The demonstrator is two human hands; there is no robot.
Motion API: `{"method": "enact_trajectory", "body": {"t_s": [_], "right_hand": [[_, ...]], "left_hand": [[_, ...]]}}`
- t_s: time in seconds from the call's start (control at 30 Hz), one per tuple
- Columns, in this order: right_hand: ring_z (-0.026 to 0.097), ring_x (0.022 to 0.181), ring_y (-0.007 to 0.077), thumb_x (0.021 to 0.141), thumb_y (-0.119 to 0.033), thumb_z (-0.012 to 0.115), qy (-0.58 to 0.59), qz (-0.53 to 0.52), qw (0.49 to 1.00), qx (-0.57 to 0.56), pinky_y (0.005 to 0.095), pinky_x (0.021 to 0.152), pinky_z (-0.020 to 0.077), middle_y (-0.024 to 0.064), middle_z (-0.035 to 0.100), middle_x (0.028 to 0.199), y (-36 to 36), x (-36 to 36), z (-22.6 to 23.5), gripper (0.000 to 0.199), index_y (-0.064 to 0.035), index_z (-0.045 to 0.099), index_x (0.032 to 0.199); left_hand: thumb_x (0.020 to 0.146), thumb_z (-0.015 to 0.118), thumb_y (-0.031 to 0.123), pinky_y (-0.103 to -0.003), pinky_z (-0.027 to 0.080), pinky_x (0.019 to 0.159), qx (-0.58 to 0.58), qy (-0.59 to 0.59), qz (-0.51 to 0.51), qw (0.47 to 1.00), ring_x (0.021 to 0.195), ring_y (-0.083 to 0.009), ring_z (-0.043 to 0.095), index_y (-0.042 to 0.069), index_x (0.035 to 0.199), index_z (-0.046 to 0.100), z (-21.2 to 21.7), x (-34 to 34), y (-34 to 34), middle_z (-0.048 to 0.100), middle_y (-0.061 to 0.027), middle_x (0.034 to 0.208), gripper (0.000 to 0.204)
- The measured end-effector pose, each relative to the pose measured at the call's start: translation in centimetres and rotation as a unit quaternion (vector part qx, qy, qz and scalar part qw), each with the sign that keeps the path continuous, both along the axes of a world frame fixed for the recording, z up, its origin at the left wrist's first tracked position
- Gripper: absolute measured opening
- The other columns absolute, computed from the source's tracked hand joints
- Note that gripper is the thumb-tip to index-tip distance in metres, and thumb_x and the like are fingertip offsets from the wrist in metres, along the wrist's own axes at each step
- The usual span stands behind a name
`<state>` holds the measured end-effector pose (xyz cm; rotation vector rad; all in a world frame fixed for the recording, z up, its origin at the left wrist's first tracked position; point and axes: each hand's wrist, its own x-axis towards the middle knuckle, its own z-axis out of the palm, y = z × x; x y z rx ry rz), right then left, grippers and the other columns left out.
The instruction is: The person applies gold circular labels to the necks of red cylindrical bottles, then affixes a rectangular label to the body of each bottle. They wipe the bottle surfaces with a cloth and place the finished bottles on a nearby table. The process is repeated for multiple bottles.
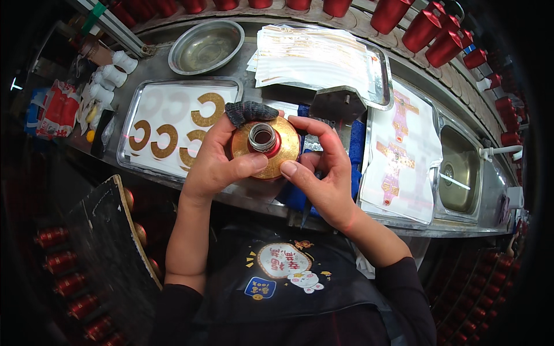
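Observation:
A red bottle (279, 142) with a gold ring-shaped decal (284, 155) round its shoulder is held over the counter's front edge. Its bare threaded neck points up toward me. My left hand (216, 158) grips the bottle's left side, the thumb lying on the gold shoulder; a dark knitted cover sits over one or more of its fingers. From the right, my right hand (326, 176) closes round the bottle, its thumb tip pressed at the shoulder's edge and a forefinger at the far rim. Most of the bottle's body is hidden beneath the shoulder and my hands.
Left of the bottle, a tray (130, 118) holds a sheet with gold C-shaped decals (167, 141). Behind stand a metal bowl (206, 49) and stacked decal sheets (311, 55). To the right are more sheets (404, 155) and a sink (460, 173). Red bottles (421, 32) line a curved conveyor.

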<state>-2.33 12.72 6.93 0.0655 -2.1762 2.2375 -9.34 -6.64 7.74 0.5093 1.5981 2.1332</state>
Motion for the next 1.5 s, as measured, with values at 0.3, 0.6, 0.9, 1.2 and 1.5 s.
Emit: {"method": "enact_trajectory", "body": {"t_s": [0.3,0.6,0.9,1.2,1.5], "right_hand": [[0.067,0.094,0.0079,0.095,-0.011,0.071,-0.049,0.032,0.992,-0.114,0.0220,0.084,0.0541,0.0083,0.060,0.127,0.1,-1.8,-0.5,0.047,0.0004,0.050,0.135],[0.066,0.092,0.0063,0.093,-0.012,0.073,-0.046,0.046,0.992,-0.108,0.0213,0.081,0.0528,0.0069,0.061,0.125,0.5,-1.5,-0.2,0.049,0.0005,0.050,0.135],[0.064,0.087,0.0051,0.091,-0.011,0.074,-0.041,0.057,0.992,-0.102,0.0204,0.077,0.0519,0.0073,0.061,0.124,1.0,-2.1,-0.7,0.047,0.0016,0.053,0.131],[0.055,0.066,0.0017,0.090,-0.016,0.073,-0.069,0.064,0.986,-0.139,0.0169,0.058,0.0415,0.0025,0.066,0.100,1.4,-2.3,-0.7,0.046,0.0005,0.056,0.129],[0.050,0.063,-0.0006,0.095,-0.011,0.063,-0.097,0.052,0.967,-0.229,0.0170,0.055,0.0380,-0.0021,0.065,0.096,1.4,-2.3,-1.4,0.030,-0.0020,0.063,0.124]], "left_hand": [[0.081,0.078,0.014,-0.032,0.048,0.103,-0.040,0.015,0.059,0.997,0.118,-0.0156,0.060,0.003,0.134,0.057,0.2,1.4,0.3,0.063,-0.0081,0.127,0.058],[0.079,0.081,0.014,-0.033,0.049,0.103,-0.042,0.018,0.066,0.997,0.117,-0.0162,0.061,0.003,0.135,0.055,0.2,1.5,0.5,0.063,-0.0086,0.127,0.063],[0.077,0.084,0.014,-0.033,0.049,0.103,-0.036,0.020,0.061,0.997,0.117,-0.0169,0.062,0.004,0.137,0.053,-0.1,1.6,0.5,0.062,-0.0089,0.127,0.068],[0.078,0.083,0.011,-0.032,0.049,0.102,-0.051,0.048,0.085,0.994,0.117,-0.0166,0.061,0.004,0.136,0.053,0.5,2.2,1.0,0.062,-0.0082,0.125,0.066],[0.081,0.083,0.011,-0.031,0.051,0.098,-0.064,0.039,0.099,0.992,0.113,-0.0146,0.062,0.003,0.134,0.054,1.1,2.5,1.2,0.064,-0.0077,0.122,0.060]]}}
